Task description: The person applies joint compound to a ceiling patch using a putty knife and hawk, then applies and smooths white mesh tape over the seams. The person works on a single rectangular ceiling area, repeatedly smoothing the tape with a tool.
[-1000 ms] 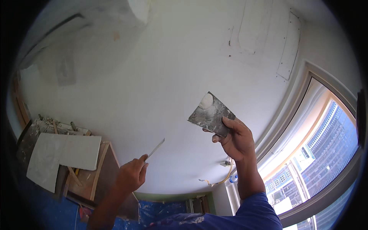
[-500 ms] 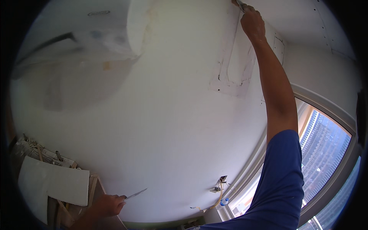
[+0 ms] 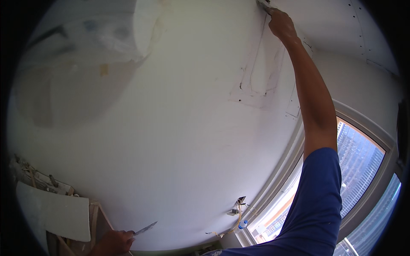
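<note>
Head view shows both bare hands at work against a broad white wall [image 3: 183, 141]; the right hand [image 3: 282, 24] is stretched far up to the upper edge of the view, its fingers closed around a flat scraper [image 3: 265, 7], dark and metallic, partly cut off by that edge; whether the scraper's edge touches the wall cannot be told; the right forearm runs up from a blue sleeve [image 3: 321, 187], and just below this hand a long outlined patch [image 3: 251, 94] with dark cracked lines and small dark spots marks the wall; the left hand [image 3: 117, 242] is low, near the bottom edge, clamped on a thin spatula [image 3: 146, 228], whose narrow blade points up and to the right in front of the wall's lower part; beside the left hand, to its left, lie a pale board [image 3: 70, 210] and a wooden frame [image 3: 95, 213]; at lower right, yellow wires [image 3: 238, 219] hang from an opening in the wall, near a bottle [image 3: 243, 224] with a blue cap; a large window [image 3: 363, 158] curves along the right side, tall buildings showing through its glass; at upper left bulges a white rounded unit [image 3: 92, 36], blurred.
</note>
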The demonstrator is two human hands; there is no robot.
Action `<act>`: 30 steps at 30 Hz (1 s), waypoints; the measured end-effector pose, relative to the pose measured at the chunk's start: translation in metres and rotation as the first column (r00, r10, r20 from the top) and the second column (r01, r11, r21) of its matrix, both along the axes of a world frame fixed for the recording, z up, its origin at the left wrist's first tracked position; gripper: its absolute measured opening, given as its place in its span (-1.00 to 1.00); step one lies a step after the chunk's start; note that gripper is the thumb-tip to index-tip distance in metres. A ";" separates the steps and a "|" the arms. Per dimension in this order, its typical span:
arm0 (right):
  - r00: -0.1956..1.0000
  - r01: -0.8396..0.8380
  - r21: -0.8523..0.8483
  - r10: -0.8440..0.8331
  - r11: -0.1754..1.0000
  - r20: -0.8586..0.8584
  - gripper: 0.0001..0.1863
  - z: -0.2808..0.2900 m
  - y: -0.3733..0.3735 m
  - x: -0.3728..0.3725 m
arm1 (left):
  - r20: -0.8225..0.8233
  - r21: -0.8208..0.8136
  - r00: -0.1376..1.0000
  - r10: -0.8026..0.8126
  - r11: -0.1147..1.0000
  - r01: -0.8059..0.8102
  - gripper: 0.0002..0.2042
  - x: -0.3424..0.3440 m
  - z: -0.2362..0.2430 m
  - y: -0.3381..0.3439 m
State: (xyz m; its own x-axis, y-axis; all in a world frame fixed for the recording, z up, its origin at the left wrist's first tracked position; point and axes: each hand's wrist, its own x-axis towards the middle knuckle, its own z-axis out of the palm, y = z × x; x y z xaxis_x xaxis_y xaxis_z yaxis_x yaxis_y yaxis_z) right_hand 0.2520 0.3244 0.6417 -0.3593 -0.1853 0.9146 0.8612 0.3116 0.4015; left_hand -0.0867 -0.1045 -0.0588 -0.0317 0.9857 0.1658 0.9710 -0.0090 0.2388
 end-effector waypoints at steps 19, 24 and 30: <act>0.968 0.250 0.304 -0.248 0.919 -0.044 -0.39 -0.008 0.005 -0.009 | -0.032 0.029 0.998 -0.051 0.998 0.052 -0.78 0.005 -0.001 -0.001; 0.952 0.302 0.276 -0.301 0.912 -0.049 -0.41 -0.016 0.010 0.009 | 0.028 -0.024 0.998 -0.054 0.998 0.055 -0.75 0.005 0.002 -0.002; 0.935 0.354 0.048 -0.353 0.934 -0.033 -0.50 -0.022 -0.017 0.020 | 0.028 -0.003 0.999 -0.030 1.000 0.030 -0.73 0.011 0.011 -0.005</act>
State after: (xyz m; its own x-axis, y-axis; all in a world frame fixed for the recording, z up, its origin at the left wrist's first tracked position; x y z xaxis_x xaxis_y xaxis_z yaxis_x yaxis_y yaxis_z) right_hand 0.2716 0.3069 0.6195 -0.3894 -0.0984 0.9158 0.9211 -0.0355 0.3878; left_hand -0.0760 -0.1097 -0.0475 -0.0068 0.9868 0.1620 0.9634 -0.0370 0.2655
